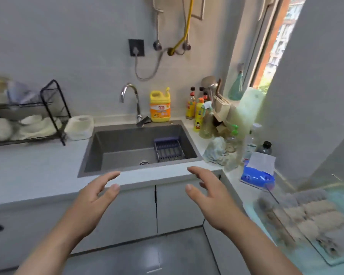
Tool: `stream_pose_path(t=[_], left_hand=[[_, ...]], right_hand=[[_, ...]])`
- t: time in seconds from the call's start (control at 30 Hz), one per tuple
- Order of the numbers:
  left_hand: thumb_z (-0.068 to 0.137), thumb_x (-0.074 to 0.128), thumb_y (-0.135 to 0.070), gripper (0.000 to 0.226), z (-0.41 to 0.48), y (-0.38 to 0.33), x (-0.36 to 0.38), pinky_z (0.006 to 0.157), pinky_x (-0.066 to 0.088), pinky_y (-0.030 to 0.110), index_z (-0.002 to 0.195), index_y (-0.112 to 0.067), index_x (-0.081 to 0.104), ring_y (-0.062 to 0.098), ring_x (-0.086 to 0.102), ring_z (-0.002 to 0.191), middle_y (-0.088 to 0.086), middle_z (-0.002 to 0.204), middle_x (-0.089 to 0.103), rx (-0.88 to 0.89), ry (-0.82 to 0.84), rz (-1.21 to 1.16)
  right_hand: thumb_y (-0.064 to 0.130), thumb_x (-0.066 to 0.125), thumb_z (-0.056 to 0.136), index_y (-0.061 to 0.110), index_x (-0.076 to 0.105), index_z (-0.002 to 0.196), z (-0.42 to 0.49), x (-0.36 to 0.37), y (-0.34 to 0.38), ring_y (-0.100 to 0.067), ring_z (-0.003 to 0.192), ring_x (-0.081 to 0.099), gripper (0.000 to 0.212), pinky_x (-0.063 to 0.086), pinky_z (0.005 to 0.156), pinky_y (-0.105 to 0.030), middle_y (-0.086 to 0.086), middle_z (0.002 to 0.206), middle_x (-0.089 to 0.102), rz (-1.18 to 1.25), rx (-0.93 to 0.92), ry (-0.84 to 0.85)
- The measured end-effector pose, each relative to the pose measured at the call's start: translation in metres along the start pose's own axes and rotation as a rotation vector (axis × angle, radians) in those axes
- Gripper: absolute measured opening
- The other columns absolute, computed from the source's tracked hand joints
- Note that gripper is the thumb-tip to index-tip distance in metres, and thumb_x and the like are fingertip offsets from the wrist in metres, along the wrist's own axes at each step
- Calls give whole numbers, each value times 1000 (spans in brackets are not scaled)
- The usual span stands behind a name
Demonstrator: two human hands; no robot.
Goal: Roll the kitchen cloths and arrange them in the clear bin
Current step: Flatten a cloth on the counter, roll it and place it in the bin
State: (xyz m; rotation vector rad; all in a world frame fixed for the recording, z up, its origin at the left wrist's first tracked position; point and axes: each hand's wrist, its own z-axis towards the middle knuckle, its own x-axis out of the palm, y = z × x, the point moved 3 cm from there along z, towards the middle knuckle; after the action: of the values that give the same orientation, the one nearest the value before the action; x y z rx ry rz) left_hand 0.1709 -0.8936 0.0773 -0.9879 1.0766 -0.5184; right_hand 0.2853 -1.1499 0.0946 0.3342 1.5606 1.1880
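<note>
We hold our left hand (93, 197) and right hand (211, 197) out bare and wide open, fingers spread, palms facing each other, gripping nothing, before the straight front edge of the white counter (157, 175). Open air lies between the hands and below them, over flat grey cabinet doors (131, 211) and a glossy floor (147, 255). Just beyond the fingertips drops a square-cornered grey sink (99, 147), with a purple slatted drain basket (169, 148) against its right wall. Well right of the right hand sits the clear bin (340, 201), with fuzzy beige and grey rolled cloths (314, 217) side by side inside. The bin's walls blur and the frame cuts off its far side. Beyond the right hand, between bin and sink, lie a blue tissue pack (258, 175) and a crumpled pale cloth (216, 151). Far left of the left hand, a black wire dish rack (48, 108) is cropped, its load hard to make out.
</note>
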Motion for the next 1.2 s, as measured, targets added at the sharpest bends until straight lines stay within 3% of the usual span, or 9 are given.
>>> stream_pose_path(t=[0.13, 0.27, 0.4, 0.53, 0.6, 0.8, 0.93, 1.03, 1.2], left_hand=[[63, 46, -75, 38, -46, 59, -103, 105, 35, 33, 101, -75, 51, 6, 46, 127, -24, 134, 52, -105, -154, -26], [60, 49, -73, 34, -101, 114, -203, 101, 35, 30, 93, -74, 54, 13, 48, 126, -13, 131, 57, -192, -302, -47], [69, 54, -63, 30, -145, 154, -280, 99, 35, 30, 99, -63, 59, 13, 47, 128, -13, 129, 58, -264, -412, -41], [72, 51, -62, 25, -167, 183, -339, 99, 37, 30, 95, -72, 55, 10, 48, 125, -16, 127, 57, -329, -500, -16], [68, 50, -72, 30, -170, 199, -360, 101, 38, 33, 97, -73, 53, 9, 48, 126, -17, 129, 56, -351, -520, -13], [74, 48, -64, 36, -144, 251, -396, 101, 36, 32, 109, -59, 50, 9, 45, 128, -16, 132, 53, -421, -577, -18], [81, 53, -61, 29, -105, 290, -424, 101, 34, 29, 108, -52, 51, 10, 45, 129, -10, 133, 54, -466, -615, -31], [74, 52, -54, 33, -69, 317, -449, 101, 35, 28, 106, -50, 53, 9, 47, 126, -6, 133, 55, -519, -622, -36], [90, 58, -42, 15, -13, 343, -489, 97, 36, 28, 103, -48, 54, 8, 49, 121, -9, 124, 57, -560, -679, -29]], right_hand=[[54, 50, 83, 46, 43, 132, 14, 96, 65, 6, 127, 39, 50, 34, 112, -29, 34, 130, 41, 25, -95, 147], [40, 54, 93, 44, 40, 136, 14, 202, 126, 7, 125, 34, 46, 31, 110, -23, 38, 130, 36, 56, -144, 290], [40, 52, 95, 41, 37, 140, 12, 289, 184, 9, 123, 30, 48, 28, 110, -22, 33, 134, 34, 50, -191, 398], [41, 52, 95, 41, 36, 141, 19, 352, 227, 9, 121, 30, 48, 27, 107, -20, 34, 131, 33, 65, -210, 488], [42, 51, 95, 42, 36, 141, 26, 378, 241, 9, 120, 31, 48, 28, 107, -20, 35, 130, 33, 60, -227, 526], [41, 52, 95, 41, 37, 140, 79, 454, 261, 6, 120, 37, 47, 30, 106, -21, 32, 131, 35, 24, -249, 612], [39, 51, 96, 37, 37, 142, 136, 504, 269, 7, 118, 37, 48, 30, 108, -21, 28, 137, 35, 17, -264, 658], [38, 50, 96, 37, 37, 142, 189, 538, 277, 9, 115, 37, 48, 31, 106, -21, 27, 138, 35, 8, -267, 697], [35, 50, 96, 35, 39, 141, 272, 596, 292, 2, 113, 44, 46, 34, 104, -21, 21, 141, 39, -50, -285, 754]])
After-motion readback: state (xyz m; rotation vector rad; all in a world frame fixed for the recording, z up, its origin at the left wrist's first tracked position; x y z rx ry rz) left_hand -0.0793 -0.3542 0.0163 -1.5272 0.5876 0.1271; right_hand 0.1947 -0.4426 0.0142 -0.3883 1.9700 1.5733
